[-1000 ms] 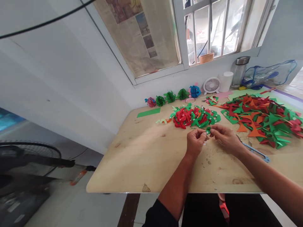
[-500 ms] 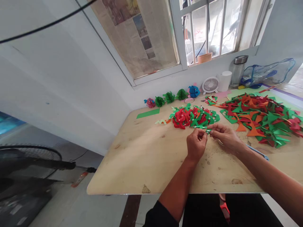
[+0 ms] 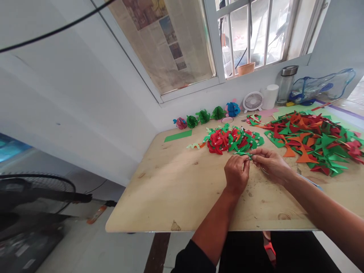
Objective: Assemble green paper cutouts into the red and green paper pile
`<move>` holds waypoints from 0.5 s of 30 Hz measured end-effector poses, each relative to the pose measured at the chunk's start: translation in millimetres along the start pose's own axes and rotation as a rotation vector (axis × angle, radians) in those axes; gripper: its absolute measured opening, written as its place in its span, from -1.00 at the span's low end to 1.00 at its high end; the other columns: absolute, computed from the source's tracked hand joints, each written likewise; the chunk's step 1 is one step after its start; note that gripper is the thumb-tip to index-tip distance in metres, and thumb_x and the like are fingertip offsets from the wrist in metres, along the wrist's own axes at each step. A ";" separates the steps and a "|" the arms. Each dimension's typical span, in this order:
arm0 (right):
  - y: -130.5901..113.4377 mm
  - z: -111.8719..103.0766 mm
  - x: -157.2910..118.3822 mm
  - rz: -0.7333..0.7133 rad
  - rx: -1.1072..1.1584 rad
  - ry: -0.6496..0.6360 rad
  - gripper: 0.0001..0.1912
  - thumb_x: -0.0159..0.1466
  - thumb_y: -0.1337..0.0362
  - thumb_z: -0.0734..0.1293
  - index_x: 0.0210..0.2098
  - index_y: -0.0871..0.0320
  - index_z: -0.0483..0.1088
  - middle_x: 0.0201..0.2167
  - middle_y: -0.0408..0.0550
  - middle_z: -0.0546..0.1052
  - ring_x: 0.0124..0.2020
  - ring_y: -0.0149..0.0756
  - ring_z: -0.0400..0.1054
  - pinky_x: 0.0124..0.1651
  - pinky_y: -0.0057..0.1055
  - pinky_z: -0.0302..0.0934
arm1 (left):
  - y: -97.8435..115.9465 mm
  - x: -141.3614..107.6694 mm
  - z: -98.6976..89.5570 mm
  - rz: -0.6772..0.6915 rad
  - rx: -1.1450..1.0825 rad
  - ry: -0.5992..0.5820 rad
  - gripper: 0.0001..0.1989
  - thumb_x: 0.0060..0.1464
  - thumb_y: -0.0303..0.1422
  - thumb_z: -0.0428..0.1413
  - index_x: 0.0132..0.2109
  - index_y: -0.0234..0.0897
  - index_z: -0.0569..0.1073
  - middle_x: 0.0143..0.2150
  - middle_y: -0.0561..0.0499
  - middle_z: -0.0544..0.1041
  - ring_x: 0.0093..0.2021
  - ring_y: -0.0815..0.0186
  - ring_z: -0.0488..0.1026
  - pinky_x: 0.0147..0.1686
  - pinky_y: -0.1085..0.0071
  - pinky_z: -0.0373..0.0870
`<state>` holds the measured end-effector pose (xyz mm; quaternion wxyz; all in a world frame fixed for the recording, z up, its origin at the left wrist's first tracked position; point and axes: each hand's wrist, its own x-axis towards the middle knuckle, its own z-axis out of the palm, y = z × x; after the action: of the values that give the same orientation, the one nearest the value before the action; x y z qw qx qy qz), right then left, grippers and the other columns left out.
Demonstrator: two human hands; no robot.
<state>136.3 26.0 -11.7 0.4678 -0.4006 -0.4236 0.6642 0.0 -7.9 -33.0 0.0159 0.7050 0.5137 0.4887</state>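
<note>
Between my fingertips is a small green paper cutout, low over the wooden table. My left hand pinches it from the left, fingers curled. From the right, my right hand grips its other end with thumb and forefinger. Just beyond the hands lies a heap of red and green paper cutouts with pale spots. A blue-handled tool lies partly hidden under my right forearm.
A large pile of red, orange and green paper scraps covers the right side. Along the wall stand several folded paper figures, a small white fan and a glass bottle. A green strip lies at the back left.
My left hand has rolled slightly and its fingers have closed more over the paper. The green cutout now appears more edge-on. The right hand has hardly moved.
</note>
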 end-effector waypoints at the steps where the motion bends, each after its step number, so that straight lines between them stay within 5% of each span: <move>1: 0.5 -0.5 0.5 -0.005 -0.004 -0.003 -0.62 -0.20 0.14 0.56 -0.42 0.16 0.48 -0.58 -0.18 0.42 -0.59 -0.52 0.20 -0.53 -0.53 0.08 | 0.1 0.1 0.0 0.000 0.000 0.002 -0.87 0.12 -0.43 0.02 -0.24 -0.27 0.48 -0.32 -0.05 0.56 -0.27 0.27 0.47 -0.20 0.34 0.40; 15: 3.5 1.8 1.5 -0.070 -0.070 0.034 -0.59 -0.20 0.08 0.54 -0.42 0.15 0.46 -0.61 -0.19 0.41 -0.58 -0.48 0.21 -0.52 -0.49 0.09 | 2.8 -0.7 -0.3 -0.045 -0.024 0.039 -0.88 0.11 -0.44 0.03 -0.24 -0.29 0.46 -0.35 -0.05 0.55 -0.29 0.28 0.46 -0.26 0.36 0.40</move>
<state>133.3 26.4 -14.6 0.4835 -0.4129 -0.4523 0.6254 1.8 -9.8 -31.9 0.0253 0.6835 0.5236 0.5080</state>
